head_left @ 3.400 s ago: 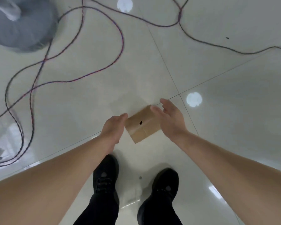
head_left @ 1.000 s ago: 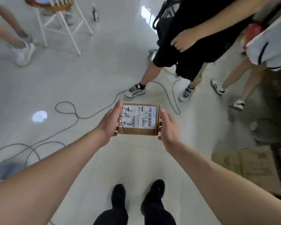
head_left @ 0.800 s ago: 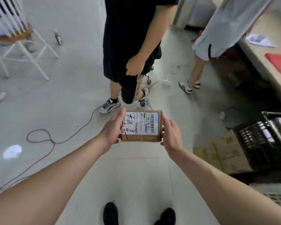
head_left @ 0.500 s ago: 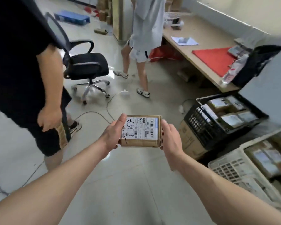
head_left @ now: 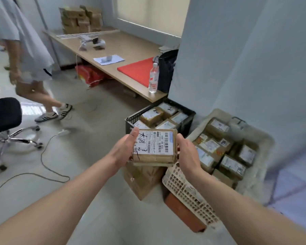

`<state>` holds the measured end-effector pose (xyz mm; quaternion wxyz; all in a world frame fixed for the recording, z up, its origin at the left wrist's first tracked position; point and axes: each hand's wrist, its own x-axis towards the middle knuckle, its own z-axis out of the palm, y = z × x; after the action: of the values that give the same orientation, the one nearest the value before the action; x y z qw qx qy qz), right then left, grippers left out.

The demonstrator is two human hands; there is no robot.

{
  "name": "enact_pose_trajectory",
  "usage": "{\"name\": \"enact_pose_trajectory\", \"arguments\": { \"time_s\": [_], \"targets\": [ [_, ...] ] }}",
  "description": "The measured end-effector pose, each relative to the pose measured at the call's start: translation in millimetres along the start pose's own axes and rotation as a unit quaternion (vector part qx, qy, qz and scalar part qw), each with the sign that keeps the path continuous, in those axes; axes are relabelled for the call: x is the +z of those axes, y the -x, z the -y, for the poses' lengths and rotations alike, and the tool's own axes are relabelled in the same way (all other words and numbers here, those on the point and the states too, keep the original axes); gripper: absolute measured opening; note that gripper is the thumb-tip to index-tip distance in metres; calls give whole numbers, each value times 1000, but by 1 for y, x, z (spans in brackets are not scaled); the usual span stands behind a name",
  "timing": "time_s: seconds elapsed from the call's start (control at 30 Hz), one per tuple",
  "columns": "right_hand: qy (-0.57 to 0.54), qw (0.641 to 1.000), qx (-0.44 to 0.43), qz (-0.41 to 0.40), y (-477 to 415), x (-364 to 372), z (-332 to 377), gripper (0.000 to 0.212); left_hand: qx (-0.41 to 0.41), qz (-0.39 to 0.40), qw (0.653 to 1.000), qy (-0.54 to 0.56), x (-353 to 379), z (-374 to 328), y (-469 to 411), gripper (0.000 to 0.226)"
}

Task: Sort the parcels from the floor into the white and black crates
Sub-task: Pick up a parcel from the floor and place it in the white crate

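- I hold one brown parcel [head_left: 155, 146] between both hands, in the air, with its white barcode label facing up and dark handwriting at the label's left end.
- My left hand [head_left: 123, 151] grips the parcel's left side; the thumb lies along the top edge, and the other fingers are hidden beneath.
- My right hand [head_left: 188, 154] clasps the right side, palm against it, with the fingers curled round out of sight.
- The parcel hangs in front of the black crate [head_left: 131, 119] and just to the left of the white crate [head_left: 184, 189], and is not in either one.
- Both crates hold labelled brown parcels and stand side by side against a pale pillar [head_left: 237, 50].
- Below the parcel, a cardboard box [head_left: 143, 180] lies on the floor next to the white crate.
- Behind the crates is a wooden table [head_left: 125, 45] with a red mat [head_left: 137, 70] and a water bottle [head_left: 153, 79] on it.
- To the left, a person in a pale top [head_left: 25, 43] stands near a black office chair [head_left: 4, 114], and a cable [head_left: 44, 161] trails across the floor.
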<state>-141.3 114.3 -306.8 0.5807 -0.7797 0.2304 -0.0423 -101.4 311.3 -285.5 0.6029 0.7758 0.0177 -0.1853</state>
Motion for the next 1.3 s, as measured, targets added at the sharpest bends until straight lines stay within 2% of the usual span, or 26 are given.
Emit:
{"name": "enact_pose_trajectory", "arguments": {
  "time_s": [0.1,0.2,0.23,0.33,0.43,0.47,0.5,0.57,0.6,0.67,0.77,0.83,0.97,1.03,1.13,1.17,1.3],
  "targets": [
    [-2,999,24,-48,-27,-42,-18,75,-1,62,998,-15,47,-12,-34,52],
    [-7,994,50,-97,-44,-80,-31,79,-41,127,991,-25,92,-29,-64,85],
    [-3,992,54,-112,-50,-92,-36,81,-51,145,987,-39,106,-35,-73,89],
    [9,986,64,-157,-73,-123,-47,81,-62,182,980,-51,147,-49,-107,70],
    [-5,976,89,-201,-100,-151,-59,61,-58,228,969,-72,183,-66,-141,82],
    [-10,972,96,-214,-109,-159,-64,57,-57,236,967,-74,194,-69,-153,78],
    [-12,969,106,-223,-116,-165,-68,56,-52,247,964,-79,204,-71,-162,74],
    [-15,965,124,-232,-125,-174,-77,68,-47,284,953,-92,222,-74,-179,75],
    [-19,962,134,-239,-128,-178,-82,73,-47,304,947,-94,230,-76,-185,79],
    [-35,954,148,-260,-132,-186,-92,70,-49,335,935,-100,248,-78,-196,95],
    [-41,945,155,-284,-140,-201,-99,48,-46,352,930,-98,273,-79,-211,127],
    [-36,941,166,-294,-149,-212,-105,40,-51,362,925,-101,289,-79,-221,131],
    [-24,942,182,-282,-171,-234,-122,30,-68,355,923,-131,321,-80,-235,130],
    [-19,945,179,-272,-183,-246,-130,25,-79,338,927,-144,338,-82,-241,112],
    [-6,952,181,-247,-203,-266,-146,16,-93,323,931,-140,367,-83,-249,62],
    [-1,955,182,-235,-210,-273,-152,15,-96,320,933,-137,377,-82,-252,53],
    [24,963,196,-185,-246,-304,-178,19,-105,285,944,-125,418,-79,-264,52]
  ]
}}
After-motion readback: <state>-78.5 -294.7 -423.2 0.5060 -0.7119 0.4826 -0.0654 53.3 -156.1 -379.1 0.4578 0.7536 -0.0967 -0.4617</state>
